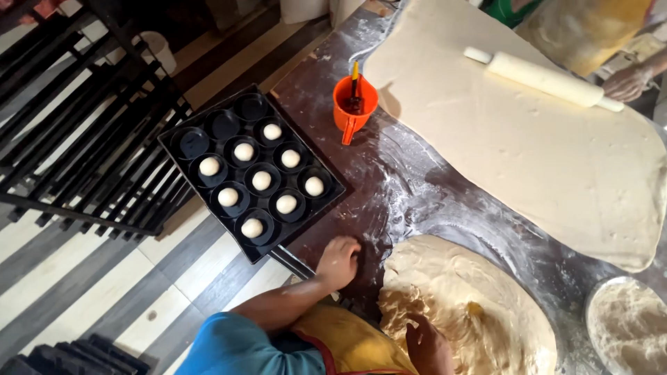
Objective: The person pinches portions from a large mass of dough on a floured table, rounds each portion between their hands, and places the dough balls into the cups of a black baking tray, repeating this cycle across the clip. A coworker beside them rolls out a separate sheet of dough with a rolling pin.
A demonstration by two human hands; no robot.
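Black baking tray [182, 161] at the left edge of the floured dark table [389, 201], overhanging the striped floor [104, 278]; twelve round cups, nine holding small pale dough balls [261, 180], the three along the tray's far left rim empty. Orange cup [354, 104] with a handle just beyond the tray, a brush [355, 87] standing in it. Shallow round bowl [629, 326] at the lower right corner, filled with flour or loose dough, cannot tell which. No labels or signs readable anywhere.

Big lump of soft dough [465, 305] on the near part of the table, right in front of the body, between the tray and the bowl. Left hand [339, 261] at the table edge just beside the lump and near the tray's corner, fingers curled together and pressed down on the floured top, wrist bent, forearm reaching out from a blue sleeve. Right hand [425, 342] low on the near edge of the lump, fingers sunk into or curled against the dough; spread or closed cannot be told.

Farther back, a wide flat sheet of rolled dough [542, 146] over the table's far right, a pale rolling pin [542, 78] lying on it, another person's hand [625, 85] on its far end. Black metal rack [69, 125] standing on the floor to the left.
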